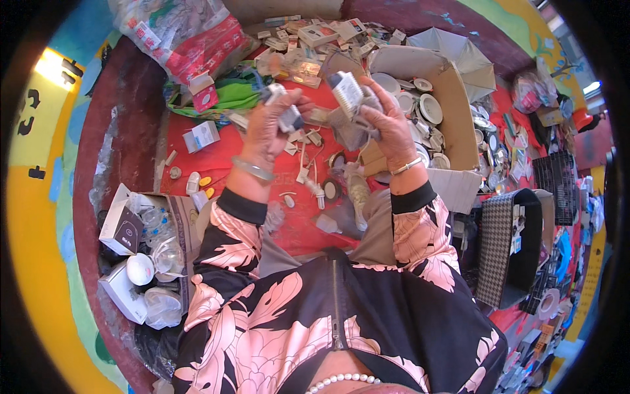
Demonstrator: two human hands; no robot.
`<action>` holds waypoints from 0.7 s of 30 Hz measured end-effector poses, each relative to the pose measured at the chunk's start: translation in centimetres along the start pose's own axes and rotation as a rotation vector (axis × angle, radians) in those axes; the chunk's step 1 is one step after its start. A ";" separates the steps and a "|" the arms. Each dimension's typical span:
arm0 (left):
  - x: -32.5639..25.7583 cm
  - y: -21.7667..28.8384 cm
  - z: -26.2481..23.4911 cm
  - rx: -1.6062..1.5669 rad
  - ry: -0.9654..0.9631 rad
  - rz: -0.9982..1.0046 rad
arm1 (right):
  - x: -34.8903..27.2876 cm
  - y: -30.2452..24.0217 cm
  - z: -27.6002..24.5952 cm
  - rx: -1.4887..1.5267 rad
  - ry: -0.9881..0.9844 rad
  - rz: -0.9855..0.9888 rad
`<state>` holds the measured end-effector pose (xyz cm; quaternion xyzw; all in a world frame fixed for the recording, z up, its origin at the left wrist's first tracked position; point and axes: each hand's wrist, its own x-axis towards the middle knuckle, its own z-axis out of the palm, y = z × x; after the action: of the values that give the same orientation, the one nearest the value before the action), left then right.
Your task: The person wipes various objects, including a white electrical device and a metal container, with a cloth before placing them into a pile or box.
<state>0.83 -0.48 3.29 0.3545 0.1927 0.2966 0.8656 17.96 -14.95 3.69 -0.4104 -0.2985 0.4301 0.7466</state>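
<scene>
My left hand (268, 130) is closed around a small white boxy device (289, 119) with dark blue ends, held up over the red ground sheet. The fingers hide part of it. In my right hand (392, 128) are a grey cloth (351, 130) and a similar white ribbed device (346, 90) with a dark end, which rises above the cloth. The two devices are apart, with a gap between my hands. Below them, white cables (304, 164) and small round pieces lie on the red sheet (289, 226) in front of my knees.
To the right stands an open cardboard box (459, 125) of round white lamp fittings. A box of plastic-wrapped bulbs (157, 246) sits at the left. Small cartons (318, 34) pile up at the back, beside a large plastic bag (190, 43). A checked bin (502, 249) is at the right.
</scene>
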 end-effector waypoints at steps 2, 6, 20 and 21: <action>0.0 -1.3 1.0 0.080 -0.027 0.001 | -0.1 0.7 1.3 -0.164 -0.013 0.016; -0.3 -3.3 2.2 -0.027 -0.019 -0.010 | 0.0 1.7 2.8 -0.443 -0.080 -0.028; 1.6 -6.0 0.9 -0.171 0.131 0.053 | 0.1 2.2 1.6 -0.198 -0.057 0.490; 1.3 -5.9 1.1 -0.125 0.178 0.161 | -0.2 1.9 1.9 -0.192 -0.029 0.521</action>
<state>4.67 -3.54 -0.42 0.2864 0.2207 0.4070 0.8388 15.62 -13.89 2.96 -0.5360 -0.2331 0.5832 0.5641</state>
